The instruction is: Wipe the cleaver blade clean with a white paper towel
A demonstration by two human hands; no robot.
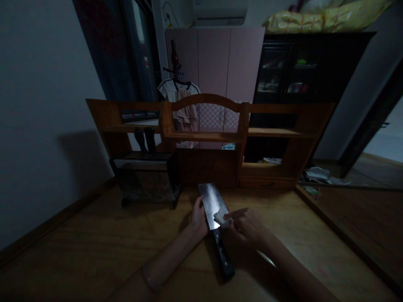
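A cleaver [210, 202] with a broad shiny blade and a black riveted handle is held over the wooden desk, blade pointing away from me and handle towards me. My left hand [199, 219] grips the blade from its left side, with the thumb along the edge and the other fingers hidden beneath. Pinched in my right hand [244, 224] is a crumpled white tissue [221, 217], which lies against the lower right part of the blade near the handle. Nothing is holding the black handle.
A knife block [145, 180] with two black-handled knives stands at the left on the desktop [151, 235]. Behind it runs a wooden shelf unit [208, 136]. A white wall [47, 126] bounds the left side; some pale items [321, 174] lie beyond the desk at right.
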